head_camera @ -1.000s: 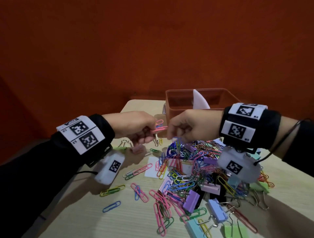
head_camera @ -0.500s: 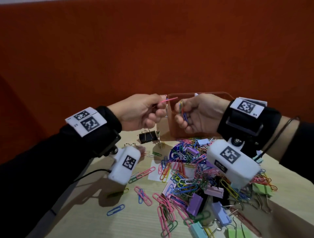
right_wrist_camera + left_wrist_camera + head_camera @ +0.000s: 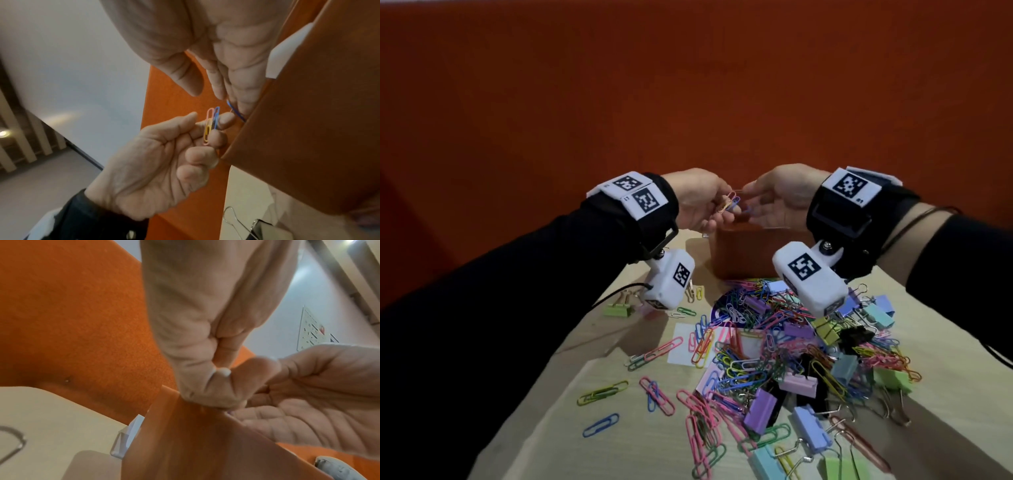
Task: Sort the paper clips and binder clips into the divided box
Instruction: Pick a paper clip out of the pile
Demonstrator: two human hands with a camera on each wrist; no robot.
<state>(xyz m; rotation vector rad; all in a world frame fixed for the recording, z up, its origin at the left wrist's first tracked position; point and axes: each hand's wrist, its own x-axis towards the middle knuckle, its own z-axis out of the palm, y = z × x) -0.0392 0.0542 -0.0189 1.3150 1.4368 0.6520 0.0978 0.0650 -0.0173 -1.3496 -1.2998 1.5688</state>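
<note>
Both hands hover over the orange-tinted divided box [image 3: 743,253]. My left hand [image 3: 722,209] pinches a small bunch of paper clips [image 3: 730,202], pink, yellow and blue [image 3: 210,125], between thumb and fingers. My right hand [image 3: 753,205] faces it with the palm turned up and the thumb held apart from straight fingers [image 3: 218,87]. A single blue paper clip [image 3: 236,111] lies at those fingertips, just over the box wall [image 3: 308,129]. On the table in front of the box lies the mixed pile of paper clips and binder clips [image 3: 774,342].
A white divider [image 3: 285,48] stands inside the box. Loose paper clips [image 3: 602,392] lie scattered on the left of the beige table [image 3: 551,428]; a green binder clip [image 3: 618,310] sits near its left edge. An orange wall [image 3: 688,85] rises close behind.
Both hands have risen from the pile to above the box. The right hand, which gripped blue clips, has spread its fingers. The left hand still pinches its clips.
</note>
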